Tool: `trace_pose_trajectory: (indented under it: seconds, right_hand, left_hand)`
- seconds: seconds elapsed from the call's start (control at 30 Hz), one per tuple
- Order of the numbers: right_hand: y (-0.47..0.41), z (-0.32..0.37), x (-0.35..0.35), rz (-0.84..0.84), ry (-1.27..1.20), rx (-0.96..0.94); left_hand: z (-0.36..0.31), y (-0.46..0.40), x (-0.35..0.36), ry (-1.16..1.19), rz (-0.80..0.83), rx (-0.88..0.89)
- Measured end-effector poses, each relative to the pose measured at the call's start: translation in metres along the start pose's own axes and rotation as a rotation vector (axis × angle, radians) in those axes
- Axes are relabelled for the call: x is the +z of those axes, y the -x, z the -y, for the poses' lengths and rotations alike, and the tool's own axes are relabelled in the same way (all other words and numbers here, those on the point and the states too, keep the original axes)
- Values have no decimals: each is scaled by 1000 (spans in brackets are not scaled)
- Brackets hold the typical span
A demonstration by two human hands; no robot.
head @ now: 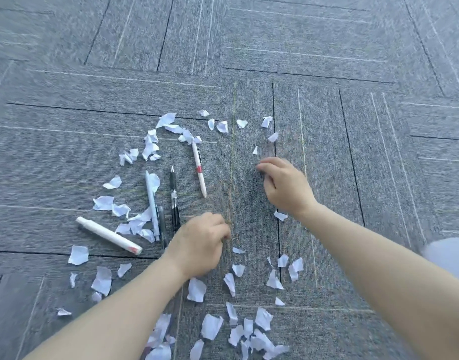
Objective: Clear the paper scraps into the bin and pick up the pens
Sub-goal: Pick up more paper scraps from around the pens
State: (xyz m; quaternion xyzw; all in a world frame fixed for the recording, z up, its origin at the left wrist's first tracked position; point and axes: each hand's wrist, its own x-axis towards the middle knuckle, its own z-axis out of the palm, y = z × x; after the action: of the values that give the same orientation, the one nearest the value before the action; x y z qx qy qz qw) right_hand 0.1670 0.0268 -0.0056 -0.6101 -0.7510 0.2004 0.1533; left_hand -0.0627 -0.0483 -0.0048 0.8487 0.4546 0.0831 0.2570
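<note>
Several torn white paper scraps (102,280) lie scattered over the grey carpet, thickest at the near middle and around the pens. Several pens lie left of centre: a white pen with a red band (199,169), a black pen (174,197), a pale blue pen (152,203), a dark pen (162,226) beside it, and a thick white marker (108,235). My left hand (199,245) rests knuckles-up just right of the pens' near ends, fingers curled, nothing visible in it. My right hand (285,185) hovers over bare carpet, fingers curled downward, below a small scrap (255,150).
Grey carpet tiles (327,61) with dark and pale stripes fill the view. A pale grey-blue rounded shape (451,255) shows at the right edge behind my right forearm; I cannot tell what it is. No bin is in view.
</note>
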Motion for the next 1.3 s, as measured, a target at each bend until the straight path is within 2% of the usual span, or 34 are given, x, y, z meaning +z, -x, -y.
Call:
trace_pose_trajectory:
  seconds: [0.07, 0.13, 0.2, 0.3, 0.43, 0.63, 0.73, 0.8, 0.9, 0.97, 1.03, 1.07, 1.17, 1.3]
  right_hand:
    - [-5, 0, -1, -65, 6, -65]
    - [-37, -9, -4, -75, 21, 71]
    - [-76, -19, -5, 28, 26, 216]
    - [-109, -28, -4, 170, 92, 241]
    - [-79, -20, -1, 160, 41, 110]
    - [48, 7, 17, 249, 55, -89]
    - [103, 25, 22, 261, 50, -270]
    - [114, 22, 20, 156, 10, -283]
    - [96, 5, 12, -2, 29, 64]
    - [91, -5, 13, 20, 65, 242]
    - [104, -1, 22, 90, 49, 239]
    - [116, 7, 28, 123, 26, 189]
    - [154, 39, 46, 242, -42, 12]
    - [186, 67, 51, 377, -155, -203]
  left_hand:
    - [4, 18, 0, 35, -15, 73]
    - [6, 29, 4, 71, -54, 29]
    - [4, 34, 9, 88, -68, -27]
    - [1, 38, 14, 83, -61, -54]
    - [3, 47, 16, 115, -87, -87]
    - [-1, 81, 28, 134, -57, -21]
    - [-11, 104, 31, 140, -96, -35]
    - [-18, 121, 26, 98, -211, -116]
    - [-20, 150, 21, -24, -350, -386]
    - [-19, 173, 27, -51, -371, -631]
    - [-17, 190, 38, -5, -372, -826]
    - [-16, 196, 43, 31, -367, -864]
    - [-21, 202, 55, 123, -318, -752]
    - [-47, 199, 61, 143, -126, -393]
